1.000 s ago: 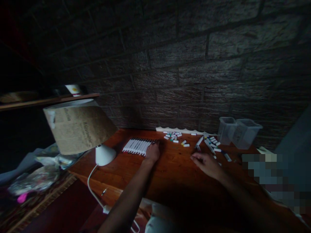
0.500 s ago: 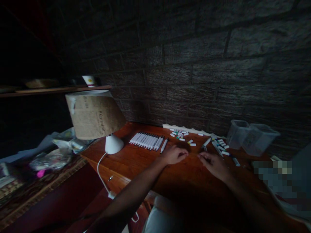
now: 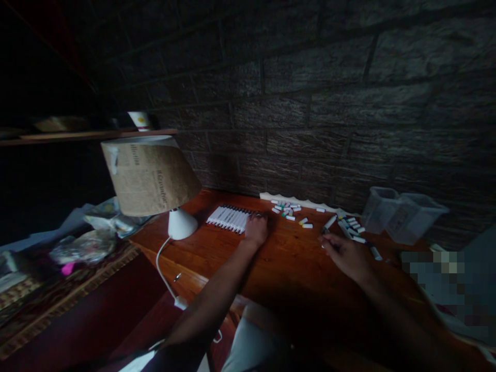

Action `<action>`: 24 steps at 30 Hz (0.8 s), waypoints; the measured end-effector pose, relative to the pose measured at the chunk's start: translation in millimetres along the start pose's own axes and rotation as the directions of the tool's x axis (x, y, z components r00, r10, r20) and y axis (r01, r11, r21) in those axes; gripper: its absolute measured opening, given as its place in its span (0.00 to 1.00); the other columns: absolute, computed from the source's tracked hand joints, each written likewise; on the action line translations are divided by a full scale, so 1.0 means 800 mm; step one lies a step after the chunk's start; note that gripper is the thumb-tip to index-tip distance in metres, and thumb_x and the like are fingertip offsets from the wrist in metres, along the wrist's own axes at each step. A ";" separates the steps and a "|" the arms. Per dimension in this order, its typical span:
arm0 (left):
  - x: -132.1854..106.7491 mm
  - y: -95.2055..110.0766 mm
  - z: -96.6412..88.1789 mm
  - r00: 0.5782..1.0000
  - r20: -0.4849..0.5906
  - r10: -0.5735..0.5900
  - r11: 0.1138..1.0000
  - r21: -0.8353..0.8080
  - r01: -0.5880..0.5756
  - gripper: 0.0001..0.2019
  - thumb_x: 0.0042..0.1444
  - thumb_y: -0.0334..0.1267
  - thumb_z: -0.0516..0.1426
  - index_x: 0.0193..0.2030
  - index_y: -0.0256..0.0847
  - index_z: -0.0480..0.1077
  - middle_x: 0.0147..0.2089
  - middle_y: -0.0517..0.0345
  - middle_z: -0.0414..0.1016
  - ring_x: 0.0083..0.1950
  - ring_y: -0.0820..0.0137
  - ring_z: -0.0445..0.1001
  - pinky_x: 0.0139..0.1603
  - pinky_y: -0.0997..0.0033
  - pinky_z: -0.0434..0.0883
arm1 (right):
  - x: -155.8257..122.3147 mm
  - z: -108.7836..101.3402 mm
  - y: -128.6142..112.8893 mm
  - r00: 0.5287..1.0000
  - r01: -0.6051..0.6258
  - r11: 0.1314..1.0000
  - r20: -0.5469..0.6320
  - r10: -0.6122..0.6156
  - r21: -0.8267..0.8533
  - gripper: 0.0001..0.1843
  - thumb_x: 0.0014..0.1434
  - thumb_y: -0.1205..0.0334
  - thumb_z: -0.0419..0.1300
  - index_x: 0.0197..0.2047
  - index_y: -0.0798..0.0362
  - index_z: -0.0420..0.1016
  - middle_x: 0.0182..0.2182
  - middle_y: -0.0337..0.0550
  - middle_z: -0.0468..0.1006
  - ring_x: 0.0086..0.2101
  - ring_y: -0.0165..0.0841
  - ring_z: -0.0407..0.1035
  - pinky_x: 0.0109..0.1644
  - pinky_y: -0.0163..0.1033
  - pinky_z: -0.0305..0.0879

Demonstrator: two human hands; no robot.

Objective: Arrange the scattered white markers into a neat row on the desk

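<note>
A row of white markers (image 3: 228,217) lies side by side on the wooden table (image 3: 287,263). My left hand (image 3: 256,229) rests at the right end of that row, fingers curled down against the last marker there. My right hand (image 3: 344,253) is farther right, its fingers pinched on a marker (image 3: 324,242) just lifted off the table. Loose markers (image 3: 351,227) lie beyond my right hand. Several small caps (image 3: 289,211) are scattered near the wall.
A lamp with a paper shade (image 3: 149,175) and white base (image 3: 181,225) stands at the table's left, its cord (image 3: 165,279) hanging over the edge. Two clear plastic tubs (image 3: 403,214) stand at the right by the brick wall. Cluttered bags (image 3: 85,243) lie left.
My left hand moved from the middle of the table back to the right end of the marker row. My right hand shifted slightly toward the loose markers and closed on one.
</note>
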State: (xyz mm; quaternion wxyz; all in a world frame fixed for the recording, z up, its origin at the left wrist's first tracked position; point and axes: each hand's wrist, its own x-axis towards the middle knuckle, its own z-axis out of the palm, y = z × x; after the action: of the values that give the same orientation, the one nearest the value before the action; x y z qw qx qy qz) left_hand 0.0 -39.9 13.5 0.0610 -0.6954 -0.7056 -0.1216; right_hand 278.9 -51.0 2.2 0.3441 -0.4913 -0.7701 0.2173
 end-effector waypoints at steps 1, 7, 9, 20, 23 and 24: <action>0.001 -0.004 0.000 1.000 0.007 -0.024 1.000 0.009 0.024 0.18 0.58 0.24 0.46 0.51 0.35 0.71 0.52 0.40 0.75 0.56 0.57 0.71 0.56 0.57 0.65 | 0.000 0.001 0.001 1.000 -0.002 1.000 -0.002 0.002 0.005 0.20 0.60 0.47 0.50 0.38 0.49 0.78 0.24 0.40 0.80 0.27 0.36 0.74 0.33 0.38 0.67; 0.004 -0.013 -0.003 0.996 0.047 -0.082 0.996 0.048 0.080 0.17 0.61 0.27 0.46 0.50 0.38 0.73 0.48 0.42 0.77 0.53 0.58 0.73 0.54 0.59 0.66 | -0.002 -0.003 -0.003 0.999 0.047 0.998 -0.006 -0.048 -0.049 0.19 0.60 0.49 0.50 0.38 0.50 0.79 0.25 0.39 0.80 0.27 0.34 0.73 0.33 0.37 0.65; 0.002 -0.011 -0.005 0.994 0.048 -0.094 0.994 0.060 0.091 0.17 0.61 0.29 0.47 0.51 0.38 0.72 0.50 0.43 0.76 0.55 0.58 0.71 0.54 0.60 0.66 | -0.002 -0.004 -0.005 0.998 0.033 0.999 -0.044 -0.035 -0.042 0.20 0.61 0.49 0.49 0.38 0.51 0.79 0.23 0.39 0.78 0.26 0.34 0.72 0.32 0.36 0.64; 0.003 -0.020 -0.004 0.980 0.000 -0.200 0.974 0.106 0.199 0.16 0.63 0.37 0.48 0.46 0.33 0.75 0.47 0.38 0.77 0.55 0.53 0.70 0.56 0.55 0.64 | 0.000 -0.008 -0.002 0.993 0.019 0.997 -0.114 -0.028 -0.081 0.19 0.60 0.49 0.51 0.35 0.51 0.79 0.23 0.39 0.78 0.25 0.33 0.71 0.29 0.35 0.61; 0.002 -0.016 -0.001 0.986 -0.045 -0.158 0.985 0.063 0.160 0.18 0.63 0.39 0.49 0.55 0.37 0.70 0.55 0.41 0.73 0.59 0.53 0.67 0.58 0.54 0.62 | -0.001 -0.010 -0.007 0.993 0.051 0.997 -0.103 -0.057 -0.065 0.21 0.62 0.49 0.49 0.34 0.51 0.79 0.23 0.39 0.78 0.25 0.33 0.70 0.30 0.35 0.62; 0.002 -0.014 0.001 0.991 -0.059 -0.118 0.993 0.009 0.118 0.18 0.62 0.39 0.50 0.56 0.38 0.69 0.57 0.42 0.72 0.59 0.53 0.67 0.58 0.54 0.62 | -0.002 -0.010 -0.008 0.992 0.045 0.998 -0.112 -0.050 -0.049 0.21 0.62 0.49 0.49 0.35 0.51 0.79 0.24 0.39 0.78 0.26 0.33 0.70 0.30 0.35 0.62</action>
State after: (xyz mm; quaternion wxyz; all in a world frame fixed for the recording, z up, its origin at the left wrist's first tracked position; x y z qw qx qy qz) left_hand -11.2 -38.1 12.4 0.0787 -0.6482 -0.7442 -0.1409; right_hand 281.5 -54.7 11.1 0.3807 -0.4920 -0.7658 0.1628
